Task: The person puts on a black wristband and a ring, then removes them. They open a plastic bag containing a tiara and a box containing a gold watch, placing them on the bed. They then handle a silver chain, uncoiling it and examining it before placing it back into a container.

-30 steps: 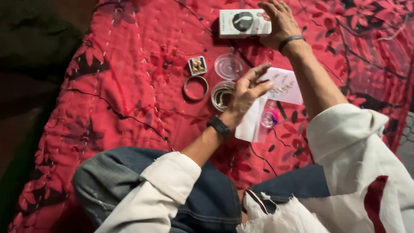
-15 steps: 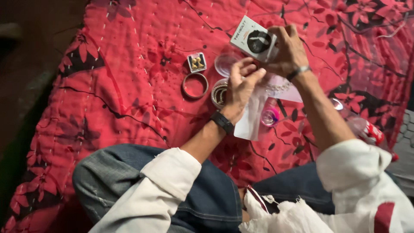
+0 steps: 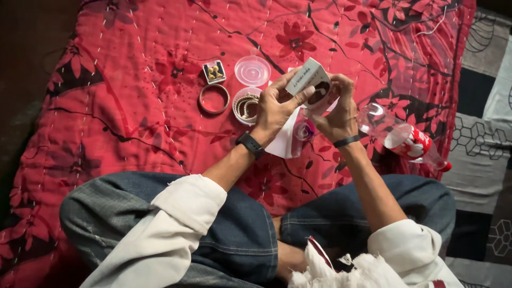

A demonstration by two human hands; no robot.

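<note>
Carton (image 3: pixel 309 81): a small white box with a dark round window or picture on one face, held above the red floral quilt (image 3: pixel 133 80) at about 1 o'clock from frame centre, raised off the fabric and tilted. Judged from its look, it is thin cardboard: light, stiff along the edges, easily crushed on the flat faces. Best hold is across opposing edges or corners, with light pressure only.

Left hand (image 3: pixel 274 106): fingers curled closed around the carton's lower left side, thumb pressing on the near face. A dark band sits on the wrist.

Right hand (image 3: pixel 341 106): fingers bent around the carton's right end, gripping it from the 3 o'clock side. Whether the fingertips are working a flap cannot be told.

Surrounding items:
- Directly under the hands, a white paper sheet (image 3: pixel 282 145) with a small pink item against it.
- At 9 o'clock from the carton, a round clear tub (image 3: pixel 245 106) holding chain-like jewellery; its clear lid (image 3: pixel 252 70) lies just beyond.
- Further toward 9 o'clock, a metal bangle (image 3: pixel 214 98) and a small open square box (image 3: pixel 214 71) with gold pieces inside.
- At 4 o'clock, a clear plastic bottle (image 3: pixel 405 136) with a red label, lying on its side.
</note>
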